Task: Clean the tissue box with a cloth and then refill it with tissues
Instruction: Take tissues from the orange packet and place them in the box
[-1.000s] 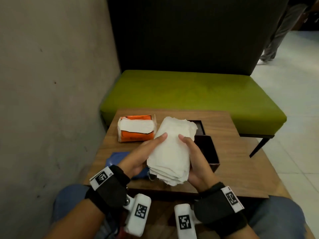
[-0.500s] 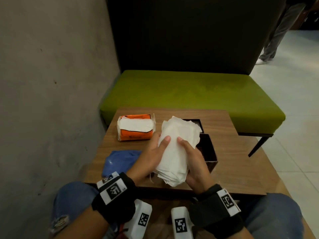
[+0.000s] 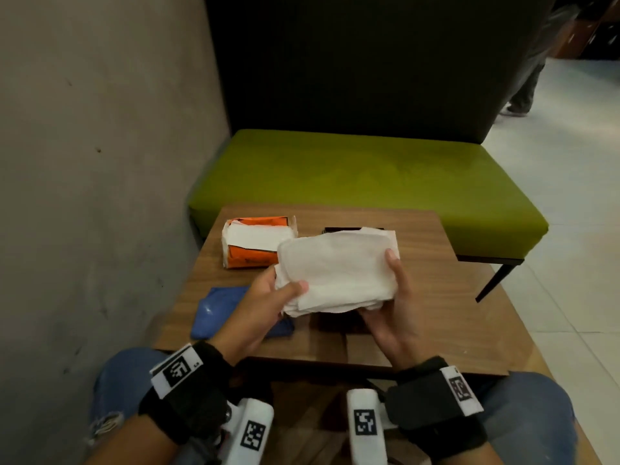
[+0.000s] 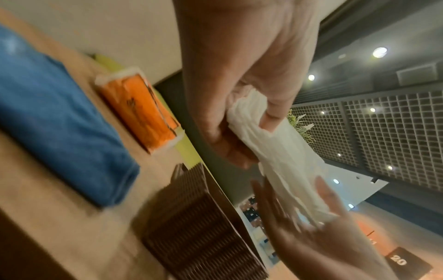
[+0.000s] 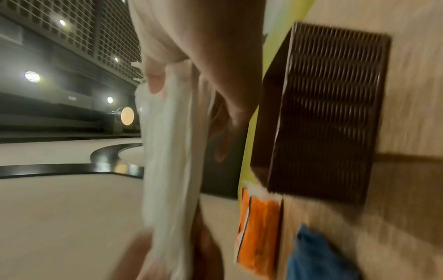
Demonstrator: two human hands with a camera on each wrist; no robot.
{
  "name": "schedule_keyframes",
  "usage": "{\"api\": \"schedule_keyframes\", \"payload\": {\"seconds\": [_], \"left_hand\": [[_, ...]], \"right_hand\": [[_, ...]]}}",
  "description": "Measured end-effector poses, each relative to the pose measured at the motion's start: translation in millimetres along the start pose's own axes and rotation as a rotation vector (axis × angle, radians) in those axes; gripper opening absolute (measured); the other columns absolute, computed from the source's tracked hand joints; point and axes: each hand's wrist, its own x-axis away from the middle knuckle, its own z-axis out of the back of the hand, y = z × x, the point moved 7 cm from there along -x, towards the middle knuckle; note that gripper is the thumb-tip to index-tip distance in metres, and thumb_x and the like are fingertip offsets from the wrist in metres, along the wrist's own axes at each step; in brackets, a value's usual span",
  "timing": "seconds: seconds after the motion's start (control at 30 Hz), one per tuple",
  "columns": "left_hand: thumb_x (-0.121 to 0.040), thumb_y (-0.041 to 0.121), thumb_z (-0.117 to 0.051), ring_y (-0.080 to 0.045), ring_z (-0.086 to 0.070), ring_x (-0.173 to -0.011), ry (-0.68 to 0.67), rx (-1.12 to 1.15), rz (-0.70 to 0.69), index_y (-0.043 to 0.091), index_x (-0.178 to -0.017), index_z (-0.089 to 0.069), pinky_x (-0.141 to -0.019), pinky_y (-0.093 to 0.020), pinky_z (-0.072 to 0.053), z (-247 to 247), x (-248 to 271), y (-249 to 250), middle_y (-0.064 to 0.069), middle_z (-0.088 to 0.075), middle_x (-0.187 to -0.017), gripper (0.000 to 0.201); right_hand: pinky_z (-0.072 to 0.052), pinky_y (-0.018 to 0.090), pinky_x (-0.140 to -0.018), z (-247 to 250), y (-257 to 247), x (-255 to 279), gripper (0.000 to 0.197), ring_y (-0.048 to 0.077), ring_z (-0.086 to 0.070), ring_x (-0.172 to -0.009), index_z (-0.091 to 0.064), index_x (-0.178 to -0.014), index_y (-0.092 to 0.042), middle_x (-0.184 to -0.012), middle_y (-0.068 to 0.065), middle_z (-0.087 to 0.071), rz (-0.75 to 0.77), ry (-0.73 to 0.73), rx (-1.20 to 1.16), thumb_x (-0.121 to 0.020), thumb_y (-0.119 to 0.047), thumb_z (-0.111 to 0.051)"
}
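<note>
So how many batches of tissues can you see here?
2. One loose stack of white tissues is held by the left hand and right hand above the table; one opened orange tissue pack lies at its far left. The dark tissue box's inside is hidden.

A black padded strap is worn around each wrist, and a white tag printed with a black square code is fixed across each strap. Below each wrist a white block-shaped camera housing is mounted, marked with another black-and-white code. The left hand (image 3: pixel 265 298) and right hand (image 3: pixel 397 317) are bare. Blue jeans (image 3: pixel 110 391) are worn, frayed at the left knee.
</note>
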Motion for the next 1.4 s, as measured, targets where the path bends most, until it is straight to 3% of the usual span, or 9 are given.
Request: {"api": "schedule_keyframes", "payload": {"seconds": [0.2, 0.33, 0.43, 0.5, 0.6, 0.73, 0.93, 1.2, 1.4], "left_hand": [[-0.092, 0.019, -0.053, -0.02, -0.063, -0.099, -0.066, -0.153, 0.083, 0.024, -0.127, -0.044, -0.058, -0.033, -0.057, -8.7, 5.0, 4.4, 0.0, -0.06, -0.117, 0.036], [-0.096, 0.02, -0.042, -0.02, -0.062, -0.093, -0.036, -0.148, 0.136, 0.023, -0.13, -0.042, -0.061, -0.037, -0.056, -8.9, 4.7, 2.4, -0.001, -0.061, -0.112, 0.033], [-0.099, 0.022, -0.038, -0.022, -0.06, -0.1, -0.036, -0.225, 0.171, 0.02, -0.127, -0.044, -0.085, -0.035, -0.051, -17.2, 7.3, 4.0, -0.005, -0.06, -0.119, 0.029], [-0.099, 0.017, -0.038, -0.011, -0.059, -0.091, 0.001, -0.293, 0.117, 0.024, -0.117, -0.046, -0.079, -0.014, -0.048, -20.0, 1.5, 12.8, 0.0, -0.06, -0.119, 0.021], [-0.096, 0.011, -0.044, -0.01, -0.061, -0.092, -0.016, -0.345, 0.018, 0.016, -0.115, -0.055, -0.079, -0.022, -0.051, -28.3, -19.7, 24.2, -0.007, -0.062, -0.123, 0.023], [-0.088, 0.018, -0.062, -0.021, -0.063, -0.093, 0.053, -0.662, -0.113, 0.012, -0.111, -0.058, -0.083, -0.034, -0.051, -32.6, -51.4, 29.5, -0.007, -0.066, -0.101, 0.024], [-0.084, 0.025, -0.065, -0.029, -0.062, -0.086, 0.067, -1.043, -0.118, 0.018, -0.069, -0.058, -0.076, -0.035, -0.045, -39.1, -80.2, 11.2, 0.002, -0.056, -0.064, 0.018], [-0.083, 0.032, -0.062, -0.029, -0.039, -0.116, -0.082, -1.514, -0.123, 0.014, -0.09, -0.063, -0.081, -0.038, -0.033, -58.0, -84.0, -3.4, -0.006, -0.052, -0.114, 0.02], [-0.088, 0.031, -0.057, -0.026, -0.046, -0.114, 0.015, -1.542, -0.364, 0.019, -0.111, -0.06, -0.09, -0.039, -0.037, -63.0, -74.1, 10.0, -0.004, -0.052, -0.117, 0.026]], "right_hand": [[-0.057, 0.032, -0.064, 6.5, 0.2, 6.0, 0.049, 0.026, -0.068, -0.106, -0.058, -0.128, -0.02, -0.118, 0.006, -0.07, -0.031, 0.041, 0.375, -0.083, -0.041, -0.062], [-0.052, 0.032, -0.061, 10.5, -5.5, 8.0, 0.026, 0.024, -0.067, -0.095, -0.059, -0.118, -0.023, -0.111, 0.004, -0.069, -0.052, 0.091, 0.404, -0.092, -0.024, -0.056], [-0.05, 0.036, -0.064, 13.4, -12.5, 4.2, 0.021, 0.02, -0.062, -0.088, -0.057, -0.106, -0.026, -0.104, 0.004, -0.065, -0.064, 0.118, 0.522, -0.092, -0.012, -0.05], [-0.051, 0.036, -0.062, 14.6, -24.0, -1.4, 0.022, 0.021, -0.062, -0.085, -0.058, -0.105, -0.023, -0.102, 0.004, -0.065, -0.045, 0.147, 0.578, -0.093, -0.008, -0.049], [-0.055, 0.034, -0.063, 24.1, -46.8, -17.9, 0.026, 0.023, -0.064, -0.087, -0.058, -0.117, -0.011, -0.108, 0.009, -0.067, 0.002, 0.21, 0.763, -0.093, -0.005, -0.053], [-0.051, 0.033, -0.073, 31.7, -74.8, -43.0, 0.038, 0.026, -0.061, -0.099, -0.054, -0.129, -0.002, -0.12, 0.012, -0.063, 0.078, 0.251, 1.098, -0.091, -0.004, -0.057], [-0.051, 0.043, -0.082, 40.1, -69.8, -65.6, 0.049, 0.03, -0.06, -0.102, -0.043, -0.132, -0.011, -0.109, 0.009, -0.058, 0.064, 0.132, 1.637, -0.087, -0.005, -0.061], [-0.037, 0.048, -0.099, 42.2, -33.4, -66.1, 0.048, 0.033, -0.049, -0.12, -0.038, -0.135, -0.016, -0.125, 0.012, -0.057, -0.158, -0.192, 2.353, -0.09, -0.018, -0.055], [-0.044, 0.038, -0.088, 24.2, -36.8, -59.1, 0.044, 0.031, -0.046, -0.12, -0.044, -0.132, -0.017, -0.132, 0.011, -0.044, 0.084, -0.104, 2.446, -0.09, -0.021, -0.058]]}}
